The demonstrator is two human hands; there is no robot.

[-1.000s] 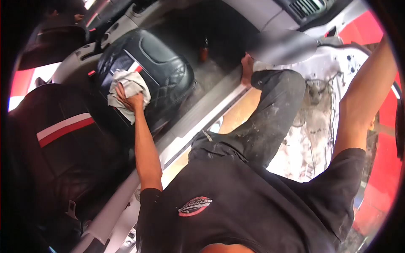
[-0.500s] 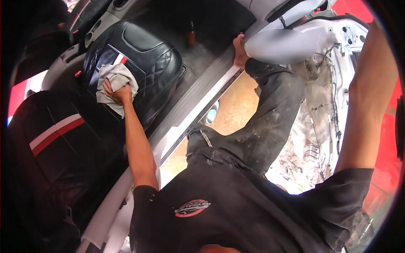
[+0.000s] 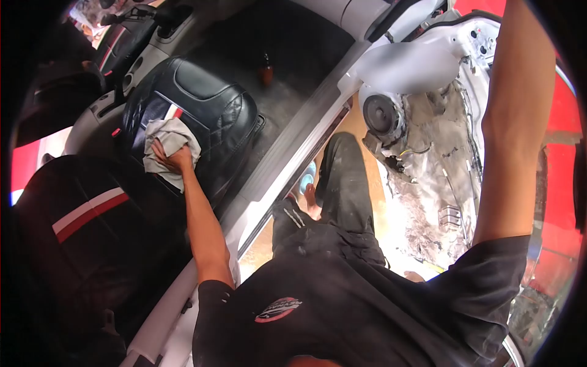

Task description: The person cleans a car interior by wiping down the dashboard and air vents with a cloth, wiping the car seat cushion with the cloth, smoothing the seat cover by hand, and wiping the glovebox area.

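My left hand [image 3: 176,160] presses a crumpled light grey cloth [image 3: 173,136] onto the black leather seat cushion [image 3: 205,104] of a car, with the fingers bent into the fabric. Beside the cloth, a white and red stripe shows on the cushion. The black backrest [image 3: 92,244], also crossed by a white and red stripe, is below and to the left. My right arm reaches up past the top right edge, so my right hand is out of sight.
The door sill [image 3: 287,150] runs diagonally beside the seat. At the right is an open door with bare inner panel [image 3: 428,183] and a round speaker [image 3: 380,114]. A small orange-brown bottle [image 3: 266,74] stands on the dark car floor. My legs are below the sill.
My raised leg has come down from the sill, uncovering the door speaker. The view has shifted. My left hand stays on the cloth, over nearly the same part of the cushion.
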